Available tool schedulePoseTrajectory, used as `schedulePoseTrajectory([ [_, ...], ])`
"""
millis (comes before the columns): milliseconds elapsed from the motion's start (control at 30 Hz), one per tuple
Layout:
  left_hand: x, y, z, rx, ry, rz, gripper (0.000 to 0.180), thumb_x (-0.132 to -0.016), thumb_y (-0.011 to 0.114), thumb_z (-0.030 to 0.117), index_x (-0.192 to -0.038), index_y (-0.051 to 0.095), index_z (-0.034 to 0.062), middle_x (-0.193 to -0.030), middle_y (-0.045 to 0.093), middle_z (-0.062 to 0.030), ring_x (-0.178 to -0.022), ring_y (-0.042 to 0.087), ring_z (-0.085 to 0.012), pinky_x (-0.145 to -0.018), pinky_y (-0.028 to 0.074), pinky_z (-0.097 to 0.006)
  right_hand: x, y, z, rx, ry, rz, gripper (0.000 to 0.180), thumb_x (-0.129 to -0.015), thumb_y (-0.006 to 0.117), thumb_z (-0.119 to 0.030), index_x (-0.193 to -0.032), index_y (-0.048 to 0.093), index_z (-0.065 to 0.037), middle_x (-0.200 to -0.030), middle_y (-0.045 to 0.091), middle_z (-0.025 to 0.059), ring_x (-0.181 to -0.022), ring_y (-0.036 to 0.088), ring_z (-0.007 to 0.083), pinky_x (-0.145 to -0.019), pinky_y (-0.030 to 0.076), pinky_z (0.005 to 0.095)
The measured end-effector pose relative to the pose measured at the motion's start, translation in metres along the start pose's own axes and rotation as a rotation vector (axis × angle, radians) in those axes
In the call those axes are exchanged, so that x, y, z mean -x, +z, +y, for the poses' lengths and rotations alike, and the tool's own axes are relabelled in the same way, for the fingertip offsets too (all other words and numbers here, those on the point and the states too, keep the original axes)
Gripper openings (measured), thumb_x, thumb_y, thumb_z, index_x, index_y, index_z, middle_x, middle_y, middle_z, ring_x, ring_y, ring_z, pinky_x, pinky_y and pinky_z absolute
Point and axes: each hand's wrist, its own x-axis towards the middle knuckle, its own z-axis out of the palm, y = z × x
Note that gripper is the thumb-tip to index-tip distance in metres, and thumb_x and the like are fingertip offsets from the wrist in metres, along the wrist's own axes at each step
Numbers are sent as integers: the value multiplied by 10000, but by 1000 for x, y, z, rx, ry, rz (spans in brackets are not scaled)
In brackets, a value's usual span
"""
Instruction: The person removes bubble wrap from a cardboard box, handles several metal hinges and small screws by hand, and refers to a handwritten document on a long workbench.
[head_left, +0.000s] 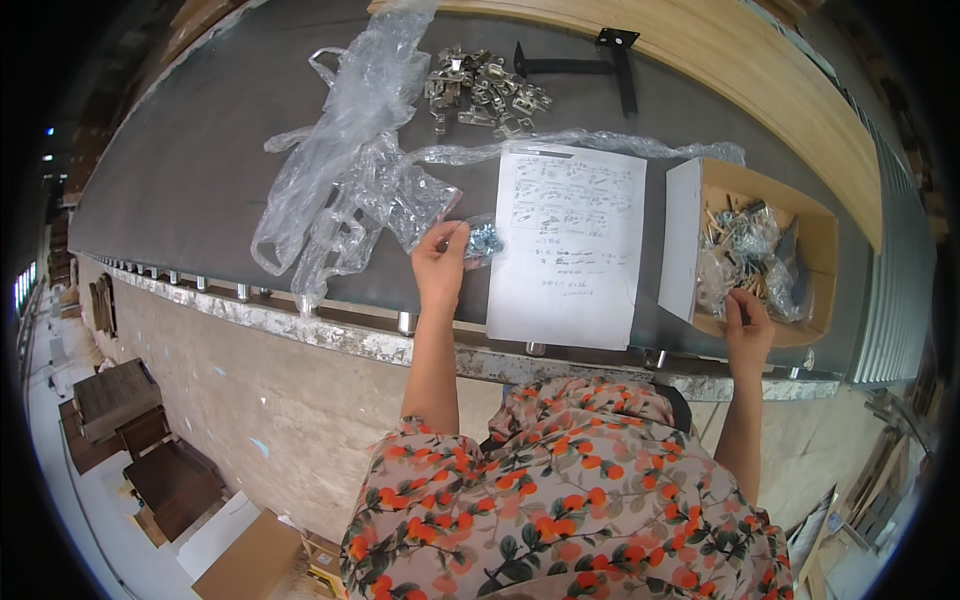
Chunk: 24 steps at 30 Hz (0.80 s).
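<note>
Leftmost on the dark tabletop [190, 190], crumpled clear plastic bags [350, 130] sprawl from the upper middle of the frame toward the table's near edge. Just beside them, near the centre, the left hand [440, 262] pinches a small clear bag [484, 240] between thumb and fingers; bluish metal pieces fill it. Above, at top centre, lies a loose heap of metal hinges [482, 92]. Next comes a printed sheet [568, 290], lying flat. At right stands an open cardboard box [823, 262], holding light wooden pegs [714, 216] and clear bags of small hardware [757, 236]. Over its near edge reaches the right hand [749, 328], thumb and fingertips close together; whether they grip anything I cannot tell.
</note>
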Motion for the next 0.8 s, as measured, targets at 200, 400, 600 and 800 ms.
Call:
schedulePoseTrajectory([
  [200,-1,-1,-4,-17,0,0,160,-847,627,123,-929,643,-14,-769,614,-47,-638,566,-75,-492,518,-227,-4,5,-14,137,13,35,139,-836,618,-128,-930,644,-29,-798,648,89,-669,598,149,-615,467,260],
  [400,-1,-2,-7,-49,18,-14,178,-853,629,145,-948,641,-6,-771,608,-39,-643,555,-65,-498,510,-215,-5,5,-17,143,-4,54,140,-841,614,-130,-931,646,-27,-769,643,81,-650,590,136,-598,463,252],
  [600,-1,-3,-5,-69,-9,-37,245,-888,586,221,-975,632,-3,-819,609,-44,-676,563,-73,-510,492,-213,-6,5,-21,165,11,48,146,-844,609,-132,-935,645,-23,-777,642,81,-652,585,133,-595,460,252],
  [800,0,-3,9,-6,-119,-81,523,-953,372,436,-1015,613,-23,-845,610,-74,-716,586,-126,-566,499,-249,-8,6,-18,182,-18,52,145,-839,607,-128,-934,647,-26,-809,649,96,-678,603,168,-619,469,267],
])
